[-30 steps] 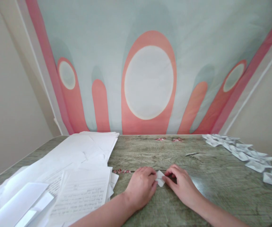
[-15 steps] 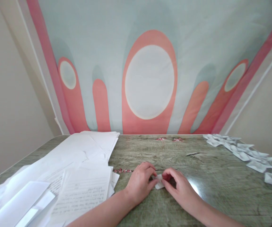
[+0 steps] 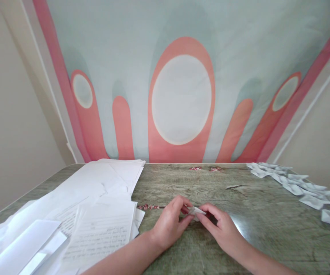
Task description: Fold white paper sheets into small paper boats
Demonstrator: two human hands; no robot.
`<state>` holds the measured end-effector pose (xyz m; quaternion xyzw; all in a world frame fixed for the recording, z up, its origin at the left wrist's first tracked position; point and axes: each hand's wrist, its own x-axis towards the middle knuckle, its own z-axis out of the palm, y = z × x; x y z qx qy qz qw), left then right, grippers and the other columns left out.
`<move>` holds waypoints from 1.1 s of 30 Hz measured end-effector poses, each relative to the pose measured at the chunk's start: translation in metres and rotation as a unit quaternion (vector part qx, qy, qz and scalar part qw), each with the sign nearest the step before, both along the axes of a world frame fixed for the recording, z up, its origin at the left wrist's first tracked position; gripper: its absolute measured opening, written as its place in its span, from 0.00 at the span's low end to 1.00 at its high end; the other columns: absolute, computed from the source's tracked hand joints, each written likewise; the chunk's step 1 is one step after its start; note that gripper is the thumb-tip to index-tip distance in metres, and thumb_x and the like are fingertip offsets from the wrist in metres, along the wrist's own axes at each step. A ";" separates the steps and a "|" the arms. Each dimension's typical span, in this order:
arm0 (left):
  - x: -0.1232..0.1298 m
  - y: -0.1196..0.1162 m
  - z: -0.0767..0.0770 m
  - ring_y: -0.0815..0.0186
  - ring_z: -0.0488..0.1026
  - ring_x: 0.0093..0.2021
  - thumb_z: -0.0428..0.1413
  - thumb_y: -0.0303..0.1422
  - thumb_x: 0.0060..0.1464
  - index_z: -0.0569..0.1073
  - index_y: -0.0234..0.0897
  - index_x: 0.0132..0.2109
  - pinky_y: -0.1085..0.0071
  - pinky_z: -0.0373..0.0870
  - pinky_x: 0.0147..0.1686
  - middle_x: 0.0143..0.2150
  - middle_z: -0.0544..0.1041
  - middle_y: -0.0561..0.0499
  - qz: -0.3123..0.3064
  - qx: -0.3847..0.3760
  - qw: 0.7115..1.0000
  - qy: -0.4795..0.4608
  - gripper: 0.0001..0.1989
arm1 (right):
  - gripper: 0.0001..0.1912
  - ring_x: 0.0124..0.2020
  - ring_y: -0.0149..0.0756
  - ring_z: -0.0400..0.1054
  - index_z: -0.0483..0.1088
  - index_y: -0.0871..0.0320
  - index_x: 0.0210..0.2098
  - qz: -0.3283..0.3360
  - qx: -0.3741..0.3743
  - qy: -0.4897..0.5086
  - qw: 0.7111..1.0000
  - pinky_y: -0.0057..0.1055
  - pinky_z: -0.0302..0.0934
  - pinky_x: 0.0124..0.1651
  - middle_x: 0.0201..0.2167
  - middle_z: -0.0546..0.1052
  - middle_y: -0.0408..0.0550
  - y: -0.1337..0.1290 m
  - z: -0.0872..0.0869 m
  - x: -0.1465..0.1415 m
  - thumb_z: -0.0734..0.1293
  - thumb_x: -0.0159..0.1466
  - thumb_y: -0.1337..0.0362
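Note:
Between my two hands is a small folded piece of white paper [image 3: 197, 214], low over the wood-patterned table [image 3: 182, 183]. My left hand [image 3: 172, 219] pinches its left end between thumb and fingers. On the right end, the thumb and fingertips of my right hand [image 3: 218, 221] close in a pinch too. The fingers hide part of the paper, so its full shape cannot be made out.
A broad pile of white paper sheets [image 3: 96, 179] covers the table's left side, with handwritten sheets [image 3: 101, 229] and folded strips [image 3: 24, 244] on top. Folded white paper pieces [image 3: 311, 187] run in a row along the right edge. A patterned backdrop [image 3: 136, 57] stands behind.
Both hands have turned the small folded paper; it now looks narrower and tilted, slightly higher than before. The paper pile and the row of folded pieces have stayed put.

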<state>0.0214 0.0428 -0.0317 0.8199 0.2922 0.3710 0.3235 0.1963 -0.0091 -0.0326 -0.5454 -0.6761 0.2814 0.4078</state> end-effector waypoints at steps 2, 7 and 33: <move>0.000 -0.001 -0.002 0.70 0.69 0.35 0.56 0.21 0.48 0.64 0.37 0.44 0.74 0.65 0.38 0.38 0.70 0.52 0.004 -0.009 1.000 0.011 0.16 | 0.12 0.29 0.33 0.65 0.68 0.56 0.30 -0.001 0.014 -0.014 1.000 0.27 0.58 0.33 0.26 0.70 0.42 -0.001 0.001 0.000 0.59 0.63 0.57; -0.002 -0.002 0.002 0.66 0.68 0.39 0.55 0.27 0.53 0.69 0.39 0.42 0.71 0.63 0.41 0.36 0.72 0.52 -0.021 0.041 0.996 0.073 0.08 | 0.13 0.30 0.34 0.64 0.68 0.56 0.27 0.005 0.050 -0.058 0.997 0.28 0.57 0.34 0.25 0.70 0.43 -0.001 -0.003 0.000 0.59 0.64 0.58; 0.001 -0.004 0.011 0.64 0.67 0.40 0.60 0.24 0.44 0.70 0.37 0.37 0.69 0.63 0.42 0.37 0.71 0.51 0.038 0.025 0.999 0.008 0.11 | 0.05 0.31 0.35 0.65 0.65 0.55 0.30 0.000 0.202 -0.209 0.957 0.32 0.57 0.36 0.28 0.71 0.45 0.004 -0.006 0.013 0.60 0.60 0.70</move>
